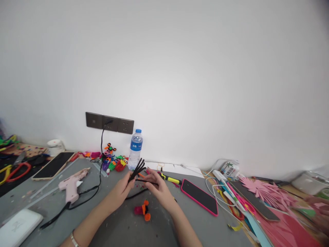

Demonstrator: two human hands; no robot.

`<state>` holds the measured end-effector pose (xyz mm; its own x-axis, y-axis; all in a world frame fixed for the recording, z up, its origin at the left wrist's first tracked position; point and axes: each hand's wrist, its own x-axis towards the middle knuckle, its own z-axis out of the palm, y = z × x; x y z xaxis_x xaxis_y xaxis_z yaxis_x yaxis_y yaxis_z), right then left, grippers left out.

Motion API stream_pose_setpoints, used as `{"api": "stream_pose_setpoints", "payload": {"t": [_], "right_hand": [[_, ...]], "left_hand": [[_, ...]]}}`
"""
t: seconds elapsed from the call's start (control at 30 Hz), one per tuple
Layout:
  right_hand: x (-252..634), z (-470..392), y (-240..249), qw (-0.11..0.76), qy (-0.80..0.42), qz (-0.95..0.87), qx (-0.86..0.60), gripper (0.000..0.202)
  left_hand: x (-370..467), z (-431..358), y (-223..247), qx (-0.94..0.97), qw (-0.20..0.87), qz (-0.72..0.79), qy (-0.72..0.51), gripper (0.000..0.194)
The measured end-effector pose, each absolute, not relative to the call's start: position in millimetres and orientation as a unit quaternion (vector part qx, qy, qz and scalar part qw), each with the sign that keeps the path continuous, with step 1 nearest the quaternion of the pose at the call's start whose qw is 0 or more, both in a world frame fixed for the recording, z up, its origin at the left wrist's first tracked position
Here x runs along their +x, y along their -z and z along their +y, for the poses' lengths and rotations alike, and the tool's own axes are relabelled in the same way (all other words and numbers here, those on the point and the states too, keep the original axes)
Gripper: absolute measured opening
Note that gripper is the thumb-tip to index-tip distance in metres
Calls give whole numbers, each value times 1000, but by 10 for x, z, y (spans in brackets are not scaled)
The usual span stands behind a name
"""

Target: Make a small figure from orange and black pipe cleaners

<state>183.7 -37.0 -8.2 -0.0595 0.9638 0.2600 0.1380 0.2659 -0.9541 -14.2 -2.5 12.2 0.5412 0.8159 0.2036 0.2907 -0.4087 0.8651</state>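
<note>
some open tabletop between right hand and pink-edged phone

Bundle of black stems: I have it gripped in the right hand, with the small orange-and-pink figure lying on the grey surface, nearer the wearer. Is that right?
Not quite: the bundle of black stems is gripped in the left hand, not the right, as the head view shows. The small orange-and-pink figure does lie on the grey surface, nearer the wearer.

a water bottle stands near the wall; a pink-cased phone lies flat.
</note>
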Motion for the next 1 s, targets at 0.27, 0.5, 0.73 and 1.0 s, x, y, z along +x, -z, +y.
{"api": "stream_pose_setpoints", "payload": {"t": [0.27, 0.5, 0.73, 1.0], "right_hand": [[1937, -349, 68, 419, -239, -684, -547, 26], [1955, -356, 103, 399, -208, -698, -557, 35], [1992, -322, 121, 465, -255, -654, -539, 25], [1906, -352, 2, 504, -495, -564, -429, 33]], "left_hand": [[-204, 70, -46, 840, 335, 384, -186, 31], [-216, 64, 66, 867, 222, 435, -101, 23], [-181, 65, -29, 825, 326, 412, -209, 39], [-131, 19, -26, 800, 385, 372, -270, 43]]}}
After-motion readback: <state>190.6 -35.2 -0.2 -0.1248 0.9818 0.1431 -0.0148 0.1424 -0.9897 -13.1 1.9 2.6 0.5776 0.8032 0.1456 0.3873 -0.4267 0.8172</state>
